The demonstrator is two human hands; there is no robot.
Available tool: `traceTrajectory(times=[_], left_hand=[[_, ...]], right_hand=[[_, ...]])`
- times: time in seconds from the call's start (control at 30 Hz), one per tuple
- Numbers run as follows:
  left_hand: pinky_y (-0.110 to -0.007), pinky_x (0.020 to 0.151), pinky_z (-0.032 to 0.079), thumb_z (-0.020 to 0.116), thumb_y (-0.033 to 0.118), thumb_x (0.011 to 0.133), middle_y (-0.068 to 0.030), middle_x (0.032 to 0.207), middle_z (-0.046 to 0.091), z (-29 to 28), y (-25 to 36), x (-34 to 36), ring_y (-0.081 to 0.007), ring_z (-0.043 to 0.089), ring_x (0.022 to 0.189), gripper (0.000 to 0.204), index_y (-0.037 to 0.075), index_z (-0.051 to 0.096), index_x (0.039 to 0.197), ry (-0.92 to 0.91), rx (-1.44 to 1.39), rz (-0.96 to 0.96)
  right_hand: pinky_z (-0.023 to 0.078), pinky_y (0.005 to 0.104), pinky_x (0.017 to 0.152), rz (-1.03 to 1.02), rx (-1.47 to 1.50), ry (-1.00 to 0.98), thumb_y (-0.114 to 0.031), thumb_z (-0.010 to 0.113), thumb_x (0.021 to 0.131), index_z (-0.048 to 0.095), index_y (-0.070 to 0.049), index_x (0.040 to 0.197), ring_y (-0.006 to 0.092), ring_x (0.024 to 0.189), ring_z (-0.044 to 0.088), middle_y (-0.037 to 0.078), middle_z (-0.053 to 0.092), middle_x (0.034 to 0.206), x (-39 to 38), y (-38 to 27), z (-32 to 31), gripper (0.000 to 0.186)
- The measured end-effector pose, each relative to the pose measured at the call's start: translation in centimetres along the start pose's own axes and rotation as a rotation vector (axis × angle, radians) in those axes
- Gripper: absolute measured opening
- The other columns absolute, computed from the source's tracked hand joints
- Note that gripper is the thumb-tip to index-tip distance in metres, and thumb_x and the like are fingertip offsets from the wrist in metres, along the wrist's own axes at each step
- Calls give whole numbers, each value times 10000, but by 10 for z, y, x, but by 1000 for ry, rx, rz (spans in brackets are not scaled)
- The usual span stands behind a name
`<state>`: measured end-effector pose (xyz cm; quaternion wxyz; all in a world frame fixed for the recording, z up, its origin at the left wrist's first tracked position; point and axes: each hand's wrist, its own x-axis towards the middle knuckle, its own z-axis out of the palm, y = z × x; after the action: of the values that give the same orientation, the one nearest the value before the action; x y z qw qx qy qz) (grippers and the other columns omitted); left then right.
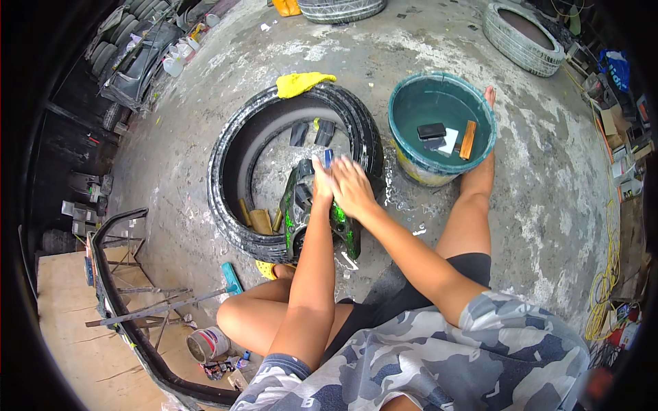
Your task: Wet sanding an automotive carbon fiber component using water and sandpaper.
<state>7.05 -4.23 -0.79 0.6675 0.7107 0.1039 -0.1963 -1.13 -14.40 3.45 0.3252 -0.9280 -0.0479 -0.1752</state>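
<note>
My left hand (322, 181) and my right hand (351, 187) meet over a black plastic part with bright green patches (299, 205). This part leans on the near rim of a black tire (225, 175) lying flat. The right hand's fingers are stretched and a little apart, slanting toward the left hand. Most of the left hand's fingers are hidden or blurred. A small blue piece (329, 157) shows just beyond the fingertips; whether either hand holds it cannot be made out. Inside the tire lie two dark flat pieces (299, 134).
A yellow cloth (305, 84) drapes over the tire's far rim. To the right, a green bucket (396, 127) holds water, dark blocks and an orange-brown block (468, 140). At lower left are a long black curved trim (110, 294), a teal-headed tool (232, 277) and a small pail (207, 344).
</note>
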Motion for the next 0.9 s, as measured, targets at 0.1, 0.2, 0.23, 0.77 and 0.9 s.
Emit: traceTrajectory(times=[0.1,0.2,0.23,0.77,0.9], left_hand=[[-363,959,365,161,834,779,-197,1152,572,-26,-19,13,-290,513,1078,1091,-102,504,1222,86,72,-51],[-359,949,371,123,791,819,-206,1135,580,7,2,-12,-270,528,1043,1054,-107,510,1212,113,68,-34],[-354,940,374,117,778,830,-194,1084,604,15,14,-21,-269,543,1016,1039,-108,546,1162,51,117,8],[-372,572,434,608,473,839,-146,550,558,11,25,-39,-178,524,549,568,-63,624,652,142,571,244],[-349,522,422,635,471,825,-94,500,530,6,20,-32,-130,468,493,590,-53,579,558,192,572,287]], right_hand=[[198,447,1110,-100,69,-77,-439,317,965,425,59,1316,321,1340,327,212,430,1372,-40,-19,-16,619],[259,432,1082,-20,-1,26,-444,311,966,448,56,1292,320,1304,374,215,442,1358,-18,7,-11,612],[267,423,1078,98,54,-10,-440,316,965,461,59,1276,328,1287,389,219,454,1344,3,17,-13,606],[193,430,1107,216,201,52,-491,352,942,261,120,1375,357,1363,258,283,296,1431,-50,-4,10,754],[186,456,1103,66,147,59,-428,421,936,238,116,1384,373,1358,259,278,289,1437,-74,-7,5,728]])
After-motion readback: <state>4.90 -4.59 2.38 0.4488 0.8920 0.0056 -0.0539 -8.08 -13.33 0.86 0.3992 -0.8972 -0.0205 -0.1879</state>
